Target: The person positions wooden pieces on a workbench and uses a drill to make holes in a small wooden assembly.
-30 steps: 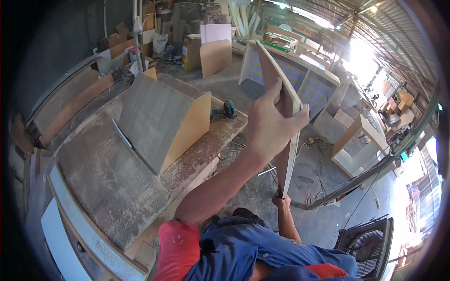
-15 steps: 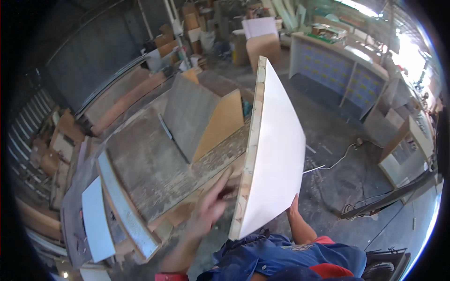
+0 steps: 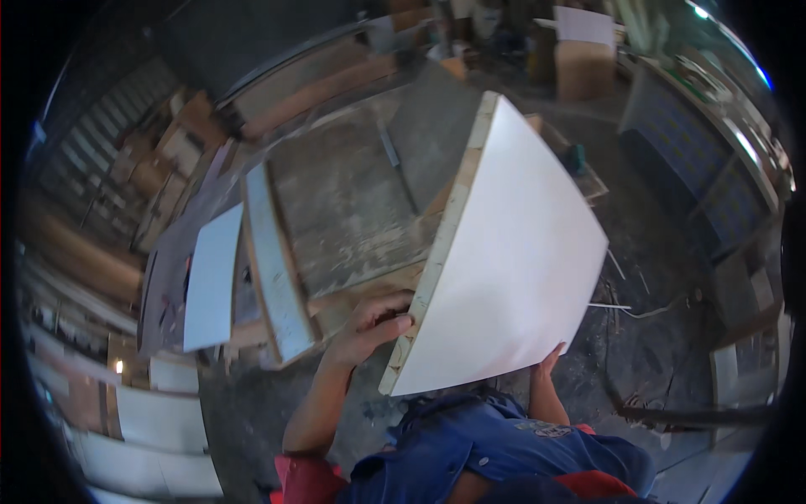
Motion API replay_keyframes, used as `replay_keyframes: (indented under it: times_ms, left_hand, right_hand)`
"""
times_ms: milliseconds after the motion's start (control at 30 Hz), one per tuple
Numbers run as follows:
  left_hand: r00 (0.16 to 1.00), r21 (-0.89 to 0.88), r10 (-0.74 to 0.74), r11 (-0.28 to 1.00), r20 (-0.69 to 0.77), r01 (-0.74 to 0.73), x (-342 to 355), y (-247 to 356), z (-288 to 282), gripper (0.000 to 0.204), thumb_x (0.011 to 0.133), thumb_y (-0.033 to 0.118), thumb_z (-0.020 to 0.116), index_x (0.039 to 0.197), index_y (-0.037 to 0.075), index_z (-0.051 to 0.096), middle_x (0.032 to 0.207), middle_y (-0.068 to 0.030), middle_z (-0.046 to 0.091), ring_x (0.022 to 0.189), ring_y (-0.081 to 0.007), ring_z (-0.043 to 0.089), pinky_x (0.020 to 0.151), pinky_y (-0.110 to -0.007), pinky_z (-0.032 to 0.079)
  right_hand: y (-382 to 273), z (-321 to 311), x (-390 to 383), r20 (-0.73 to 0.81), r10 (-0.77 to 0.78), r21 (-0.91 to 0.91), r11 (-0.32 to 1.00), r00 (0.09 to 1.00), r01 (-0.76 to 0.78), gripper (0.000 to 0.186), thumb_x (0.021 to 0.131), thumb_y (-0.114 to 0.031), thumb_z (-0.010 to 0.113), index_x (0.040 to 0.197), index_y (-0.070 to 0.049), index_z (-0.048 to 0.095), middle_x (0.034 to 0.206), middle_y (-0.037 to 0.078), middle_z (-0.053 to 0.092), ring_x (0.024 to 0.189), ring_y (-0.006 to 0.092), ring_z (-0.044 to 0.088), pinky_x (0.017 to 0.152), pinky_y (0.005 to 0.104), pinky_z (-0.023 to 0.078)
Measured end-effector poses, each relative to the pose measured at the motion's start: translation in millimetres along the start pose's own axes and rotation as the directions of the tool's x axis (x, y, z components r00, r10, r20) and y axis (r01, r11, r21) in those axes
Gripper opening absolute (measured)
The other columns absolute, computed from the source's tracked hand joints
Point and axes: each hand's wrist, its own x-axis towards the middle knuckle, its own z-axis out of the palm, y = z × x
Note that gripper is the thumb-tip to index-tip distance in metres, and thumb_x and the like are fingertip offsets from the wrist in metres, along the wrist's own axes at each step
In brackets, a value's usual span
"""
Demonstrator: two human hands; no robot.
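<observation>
A large white panel (image 3: 508, 260) stands tilted in front of me, its long raw-wood edge facing left. At that edge, toward its lower end, is my left hand (image 3: 374, 326); its fingers curl against the panel's far side, partly hidden, and the thumb rests at the edge. My right hand (image 3: 547, 363) holds the panel's lower right corner, its fingertips showing on the white face and the rest hidden behind. Beyond the panel lies a worn wooden worktable (image 3: 344, 202).
A pale blue board (image 3: 214, 277) and a long light strip (image 3: 277, 260) lie at the table's left end. A grey sheet (image 3: 428, 126) leans on the table behind the panel. Cables (image 3: 663, 311) and thin white offcuts lie on the floor at right. A counter (image 3: 705, 143) stands at the far right.
My left hand has moved from pointing beside the panel to closing on its raw edge. My view has swung left, and the panel's white face now shows wider. The right hand stays at the lower corner.
</observation>
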Motion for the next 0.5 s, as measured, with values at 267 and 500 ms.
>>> replay_keyframes:
  times_ms: [267, 500]
  left_hand:
    - [0.874, 0.093, -0.194, 0.961, -0.446, 0.261, -113, 39, -45, 0.042, 0.079, 0.031, 0.079, 0.105, 0.000, 0.069, 0.081, -0.0025, 0.068, 0.071, -0.0082, 0.062, 0.063, -0.022, 0.047]
    - [0.604, -0.163, -0.071, 0.982, -0.794, -0.099, -259, -67, -100, 0.041, 0.078, 0.024, 0.081, 0.109, -0.001, 0.070, 0.090, -0.0099, 0.072, 0.078, -0.0147, 0.067, 0.070, -0.028, 0.053]
  right_hand:
    - [-23, 114, -34, 0.163, -0.269, -0.130, 0.948, 0.949, 0.291, 0.071, 0.102, -0.056, 0.029, 0.149, -0.003, 0.031, 0.152, 0.014, 0.036, 0.135, 0.0328, 0.039, 0.115, 0.0474, 0.029]
    - [-13, 301, -119, 0.370, -0.259, -0.299, 0.876, 0.892, 0.378, 0.073, 0.103, -0.056, 0.026, 0.148, 0.001, 0.032, 0.152, 0.016, 0.036, 0.135, 0.0328, 0.039, 0.113, 0.0492, 0.032]
